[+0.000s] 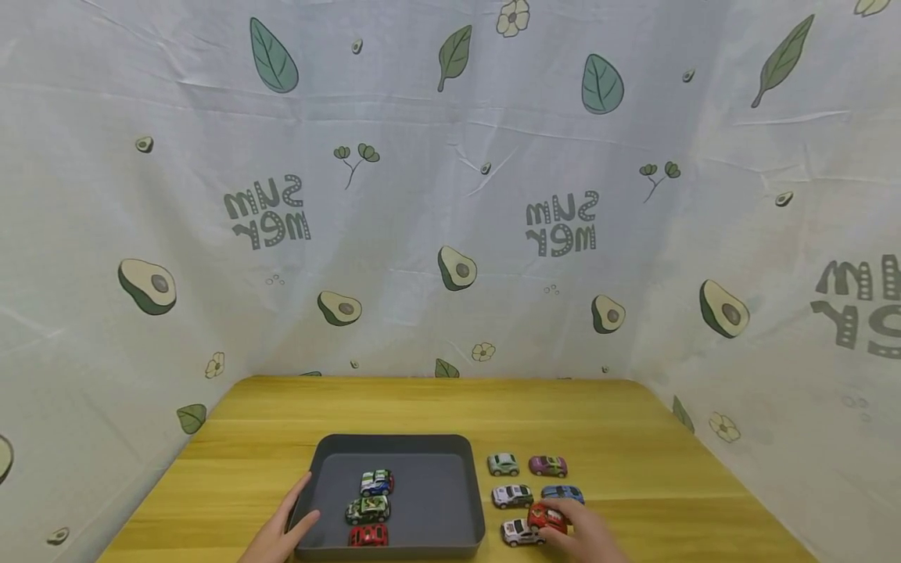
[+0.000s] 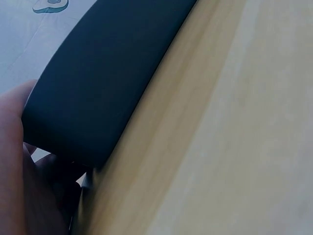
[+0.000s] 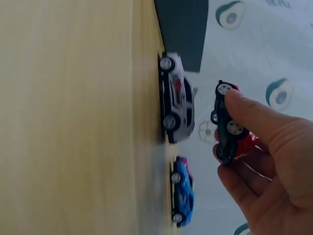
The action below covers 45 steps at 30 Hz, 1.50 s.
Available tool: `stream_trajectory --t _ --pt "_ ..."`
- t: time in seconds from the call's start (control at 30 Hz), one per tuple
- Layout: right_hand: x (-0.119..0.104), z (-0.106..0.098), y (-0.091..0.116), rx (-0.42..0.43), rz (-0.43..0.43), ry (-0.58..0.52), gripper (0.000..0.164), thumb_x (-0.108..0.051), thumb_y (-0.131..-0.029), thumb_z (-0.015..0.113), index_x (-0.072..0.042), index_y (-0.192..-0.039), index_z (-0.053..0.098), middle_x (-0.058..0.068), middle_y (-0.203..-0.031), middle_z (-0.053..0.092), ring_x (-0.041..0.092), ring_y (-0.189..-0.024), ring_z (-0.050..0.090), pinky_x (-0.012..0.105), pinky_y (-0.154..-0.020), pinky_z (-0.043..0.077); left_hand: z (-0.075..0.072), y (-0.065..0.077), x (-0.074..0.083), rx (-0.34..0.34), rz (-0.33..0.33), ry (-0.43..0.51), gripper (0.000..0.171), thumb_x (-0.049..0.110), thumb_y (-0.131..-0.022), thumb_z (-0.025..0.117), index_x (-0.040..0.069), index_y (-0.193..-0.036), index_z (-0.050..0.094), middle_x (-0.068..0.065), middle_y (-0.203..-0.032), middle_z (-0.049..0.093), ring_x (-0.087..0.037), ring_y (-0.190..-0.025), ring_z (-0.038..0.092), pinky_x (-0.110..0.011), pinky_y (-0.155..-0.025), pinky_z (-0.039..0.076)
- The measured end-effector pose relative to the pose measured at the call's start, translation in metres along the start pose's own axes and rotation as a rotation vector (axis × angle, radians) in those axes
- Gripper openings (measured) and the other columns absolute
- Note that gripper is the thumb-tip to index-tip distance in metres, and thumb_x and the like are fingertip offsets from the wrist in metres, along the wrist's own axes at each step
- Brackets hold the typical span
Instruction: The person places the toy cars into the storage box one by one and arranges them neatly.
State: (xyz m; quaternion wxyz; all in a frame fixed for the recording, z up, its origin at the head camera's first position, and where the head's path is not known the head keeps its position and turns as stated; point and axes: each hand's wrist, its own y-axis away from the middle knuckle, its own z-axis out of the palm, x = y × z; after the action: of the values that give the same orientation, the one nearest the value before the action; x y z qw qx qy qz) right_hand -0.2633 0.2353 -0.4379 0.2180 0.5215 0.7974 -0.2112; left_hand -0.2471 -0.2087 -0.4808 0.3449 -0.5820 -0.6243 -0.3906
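Note:
My right hand (image 1: 580,532) pinches a red toy car (image 1: 544,517) between thumb and fingers. In the right wrist view the red car is off the table, tilted, with its dark underside and wheels showing. A white toy car (image 1: 519,532) lies right beside it in the head view, and a blue toy car (image 1: 562,493) is just behind. My left hand (image 1: 280,528) grips the left side of a dark grey tray (image 1: 479,508), its fingers at the rim. Inside the tray stand a red car (image 1: 368,536), a green camouflage car (image 1: 367,510) and a blue-and-white car (image 1: 376,482).
Right of the tray are also a black-and-white car (image 1: 511,496), a pale green car (image 1: 503,464) and a purple car (image 1: 547,466). Everything stands on a yellow wooden table (image 1: 633,438). A white curtain (image 1: 394,211) printed with avocados hangs behind and at both sides.

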Motion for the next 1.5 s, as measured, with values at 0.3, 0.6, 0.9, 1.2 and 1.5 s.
stream_trajectory --t 0.3,0.6,0.9,1.2,1.5 --pt "-0.032 0.014 -0.011 0.059 -0.13 -0.017 0.047 -0.032 -0.083 0.063 0.001 -0.116 0.058 0.015 -0.107 0.062 0.03 -0.091 0.058 0.028 -0.066 0.053 0.0 -0.001 -0.005 -0.023 0.006 0.072 0.072 0.036 -0.092 0.049 0.004 -0.146 0.014 -0.032 -0.146 0.011 -0.056 -0.13 0.01 -0.067 -0.093 0.035" --pt "-0.062 0.037 -0.029 0.073 -0.226 -0.083 0.042 -0.026 -0.082 0.065 0.0 -0.115 0.058 0.016 -0.11 0.06 0.021 -0.087 0.057 0.022 -0.063 0.052 0.0 -0.001 -0.004 -0.021 -0.014 0.058 0.073 0.04 -0.091 0.049 0.005 -0.146 0.015 -0.032 -0.147 0.012 -0.056 -0.13 0.011 -0.068 -0.091 0.035" --pt "-0.086 0.058 -0.048 -0.043 -0.184 -0.125 0.042 -0.028 -0.083 0.064 -0.004 -0.117 0.058 0.009 -0.11 0.06 0.024 -0.096 0.057 0.026 -0.07 0.053 0.001 0.0 -0.003 -0.018 -0.001 0.058 0.073 0.038 -0.092 0.049 0.005 -0.146 0.014 -0.031 -0.147 0.01 -0.055 -0.13 0.008 -0.071 -0.093 0.03" --pt "-0.098 0.08 -0.063 -0.17 -0.143 -0.186 0.035 -0.022 -0.081 0.068 -0.009 -0.113 0.062 0.002 -0.104 0.061 0.008 -0.088 0.057 0.021 -0.066 0.051 0.0 -0.001 -0.004 -0.013 0.003 0.042 0.073 0.038 -0.091 0.05 0.005 -0.146 0.015 -0.031 -0.147 0.011 -0.056 -0.13 0.009 -0.072 -0.091 0.031" --pt "-0.107 0.088 -0.073 -0.273 -0.111 -0.143 0.028 -0.019 -0.08 0.069 -0.013 -0.107 0.066 -0.004 -0.096 0.063 0.007 -0.086 0.057 0.022 -0.069 0.053 0.001 0.0 -0.003 -0.011 -0.007 0.044 0.073 0.039 -0.091 0.049 0.005 -0.146 0.015 -0.031 -0.147 0.011 -0.056 -0.13 0.01 -0.072 -0.091 0.031"
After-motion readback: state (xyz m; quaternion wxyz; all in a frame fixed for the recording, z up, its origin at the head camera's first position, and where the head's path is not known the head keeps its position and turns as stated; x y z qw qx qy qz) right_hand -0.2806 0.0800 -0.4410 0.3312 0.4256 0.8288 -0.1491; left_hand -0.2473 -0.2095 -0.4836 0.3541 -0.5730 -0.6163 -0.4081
